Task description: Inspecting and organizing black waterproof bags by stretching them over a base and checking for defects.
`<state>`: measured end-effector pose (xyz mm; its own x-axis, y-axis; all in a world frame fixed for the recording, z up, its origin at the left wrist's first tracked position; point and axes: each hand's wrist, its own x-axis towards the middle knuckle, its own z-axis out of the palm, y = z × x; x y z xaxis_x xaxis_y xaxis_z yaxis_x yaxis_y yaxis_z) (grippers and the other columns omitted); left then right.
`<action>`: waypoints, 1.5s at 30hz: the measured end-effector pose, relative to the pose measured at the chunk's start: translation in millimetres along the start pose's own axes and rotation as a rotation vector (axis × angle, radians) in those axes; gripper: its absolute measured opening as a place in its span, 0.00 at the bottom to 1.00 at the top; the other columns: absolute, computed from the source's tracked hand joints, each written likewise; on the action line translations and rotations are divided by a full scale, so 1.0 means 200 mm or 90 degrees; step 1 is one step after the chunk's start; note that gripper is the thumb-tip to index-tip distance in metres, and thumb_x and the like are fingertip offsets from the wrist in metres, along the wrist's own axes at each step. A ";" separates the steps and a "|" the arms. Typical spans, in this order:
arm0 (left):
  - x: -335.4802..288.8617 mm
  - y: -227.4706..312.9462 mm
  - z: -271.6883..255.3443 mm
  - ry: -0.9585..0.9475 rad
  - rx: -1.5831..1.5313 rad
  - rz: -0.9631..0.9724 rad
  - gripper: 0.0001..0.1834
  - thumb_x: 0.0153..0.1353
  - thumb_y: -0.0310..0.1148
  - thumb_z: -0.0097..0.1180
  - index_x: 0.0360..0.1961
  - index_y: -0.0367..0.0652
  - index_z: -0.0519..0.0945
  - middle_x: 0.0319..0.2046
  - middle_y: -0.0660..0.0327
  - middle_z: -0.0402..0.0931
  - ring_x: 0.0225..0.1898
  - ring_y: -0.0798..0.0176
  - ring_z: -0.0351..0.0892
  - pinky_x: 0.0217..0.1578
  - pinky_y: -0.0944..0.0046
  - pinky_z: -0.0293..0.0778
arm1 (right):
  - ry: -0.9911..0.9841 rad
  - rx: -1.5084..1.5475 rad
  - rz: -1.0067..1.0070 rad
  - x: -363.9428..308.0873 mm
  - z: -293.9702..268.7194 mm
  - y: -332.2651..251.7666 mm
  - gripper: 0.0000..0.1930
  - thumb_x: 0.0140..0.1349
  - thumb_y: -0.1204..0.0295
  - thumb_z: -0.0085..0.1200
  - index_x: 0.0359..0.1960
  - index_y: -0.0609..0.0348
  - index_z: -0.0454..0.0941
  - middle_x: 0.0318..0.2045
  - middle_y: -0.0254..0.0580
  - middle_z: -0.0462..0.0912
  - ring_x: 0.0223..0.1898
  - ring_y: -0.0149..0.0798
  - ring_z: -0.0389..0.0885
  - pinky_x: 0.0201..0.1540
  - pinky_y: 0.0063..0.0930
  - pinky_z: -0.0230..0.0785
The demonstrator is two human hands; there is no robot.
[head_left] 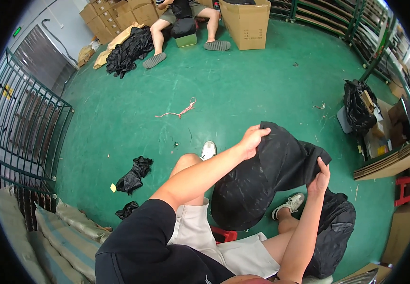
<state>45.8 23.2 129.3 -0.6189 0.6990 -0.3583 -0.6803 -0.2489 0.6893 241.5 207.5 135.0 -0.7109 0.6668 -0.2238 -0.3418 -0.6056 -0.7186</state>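
Observation:
A large piece of black fabric [280,156] is stretched between my two hands, in front of my knees. My left hand [252,141] pinches its far upper edge, thumb on top. At its right corner, my right hand [319,179] grips the edge with the fingers closed. Below the stretched part, the black material bulges into a rounded, pale-flecked mass [240,201] between my legs. Whether that mass and the held piece are one item, I cannot tell. A heap of black bag-like material [335,232] lies beside my right leg, close to my right forearm.
Crumpled black pieces [135,176] and a tangled pink string [181,112] lie on the green floor [243,90]. Part of a red stool [224,235] shows below me. Another person sits at the back beside a large carton [246,26]. Metal racks [22,118] stand left; a black-lined bin [356,109] stands right.

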 end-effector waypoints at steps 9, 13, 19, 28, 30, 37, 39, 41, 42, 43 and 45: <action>0.12 -0.09 -0.01 0.076 -0.015 -0.012 0.09 0.61 0.26 0.55 0.41 0.36 0.80 0.42 0.55 0.81 0.43 0.56 0.80 0.47 0.55 0.77 | 0.028 -0.016 0.068 0.13 -0.06 0.11 0.13 0.63 0.79 0.52 0.49 0.64 0.76 0.46 0.44 0.83 0.46 0.42 0.82 0.51 0.36 0.75; 0.04 0.07 0.03 -0.086 -0.125 0.107 0.13 0.64 0.30 0.56 0.49 0.40 0.77 0.44 0.56 0.80 0.46 0.58 0.80 0.50 0.54 0.76 | -0.072 0.082 -0.046 0.04 0.09 0.01 0.15 0.66 0.75 0.52 0.54 0.62 0.73 0.52 0.42 0.79 0.53 0.42 0.78 0.59 0.38 0.69; 0.12 -0.10 -0.14 0.146 0.014 0.005 0.21 0.68 0.42 0.53 0.51 0.34 0.76 0.48 0.51 0.79 0.49 0.56 0.78 0.51 0.57 0.72 | 0.091 -0.059 0.082 0.16 -0.16 0.28 0.14 0.68 0.70 0.51 0.54 0.59 0.71 0.50 0.41 0.79 0.48 0.41 0.80 0.52 0.41 0.74; -0.06 -0.68 -0.69 0.468 0.452 -0.022 0.30 0.62 0.49 0.51 0.46 0.25 0.79 0.50 0.34 0.74 0.55 0.39 0.74 0.53 0.50 0.70 | 0.235 -0.418 0.390 -0.12 -0.61 0.89 0.10 0.67 0.61 0.51 0.39 0.53 0.71 0.23 0.40 0.74 0.19 0.38 0.69 0.20 0.39 0.65; -0.19 -0.81 -0.84 0.493 0.499 -0.038 0.31 0.63 0.51 0.52 0.47 0.26 0.78 0.51 0.35 0.74 0.56 0.40 0.74 0.54 0.50 0.70 | 0.228 -0.426 0.398 -0.18 -0.72 0.96 0.11 0.67 0.61 0.51 0.39 0.54 0.71 0.22 0.40 0.73 0.18 0.38 0.68 0.20 0.39 0.65; -0.56 -1.04 -1.07 0.431 0.557 -0.100 0.25 0.61 0.46 0.58 0.40 0.29 0.80 0.37 0.44 0.81 0.38 0.48 0.82 0.41 0.52 0.75 | 0.273 -0.464 0.451 -0.49 -0.85 1.07 0.14 0.68 0.57 0.51 0.38 0.54 0.70 0.16 0.38 0.67 0.12 0.36 0.60 0.14 0.32 0.59; -0.60 -1.01 -1.06 0.351 0.469 -0.116 0.19 0.59 0.42 0.62 0.28 0.33 0.79 0.25 0.51 0.80 0.22 0.56 0.78 0.26 0.53 0.75 | 0.215 -0.374 0.411 -0.49 -0.87 1.05 0.14 0.67 0.56 0.51 0.38 0.55 0.69 0.16 0.36 0.64 0.12 0.34 0.62 0.13 0.31 0.59; -0.65 -0.91 -1.02 0.303 0.393 -0.147 0.16 0.61 0.40 0.61 0.30 0.36 0.80 0.26 0.55 0.80 0.20 0.60 0.78 0.19 0.61 0.71 | 0.205 -0.428 0.369 -0.48 -0.80 1.04 0.11 0.66 0.61 0.52 0.37 0.55 0.69 0.18 0.36 0.65 0.12 0.34 0.64 0.13 0.31 0.60; -0.68 -0.85 -0.99 0.275 0.353 -0.159 0.12 0.62 0.39 0.60 0.30 0.41 0.78 0.26 0.59 0.80 0.21 0.64 0.76 0.20 0.62 0.72 | 0.203 -0.418 0.374 -0.48 -0.73 1.01 0.11 0.65 0.63 0.53 0.37 0.57 0.70 0.19 0.38 0.69 0.13 0.35 0.65 0.14 0.30 0.61; -0.64 -0.87 -0.97 0.246 0.357 -0.180 0.11 0.61 0.38 0.61 0.28 0.46 0.75 0.25 0.64 0.76 0.21 0.68 0.72 0.22 0.64 0.72 | 0.169 -0.524 0.339 -0.42 -0.85 0.98 0.11 0.65 0.64 0.53 0.39 0.58 0.71 0.22 0.40 0.74 0.13 0.35 0.66 0.14 0.29 0.60; -0.62 -0.86 -1.08 0.212 0.312 -0.119 0.13 0.61 0.39 0.62 0.27 0.48 0.72 0.22 0.68 0.68 0.21 0.69 0.67 0.24 0.66 0.71 | 0.124 -0.526 0.267 -0.37 -0.72 0.92 0.11 0.64 0.64 0.53 0.42 0.58 0.72 0.26 0.40 0.77 0.15 0.34 0.68 0.16 0.29 0.60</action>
<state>154.8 -165.7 -82.1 -0.6497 0.4342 -0.6239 -0.5786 0.2499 0.7764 318.9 109.6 -76.4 -0.5362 0.5710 -0.6217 0.5150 -0.3622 -0.7769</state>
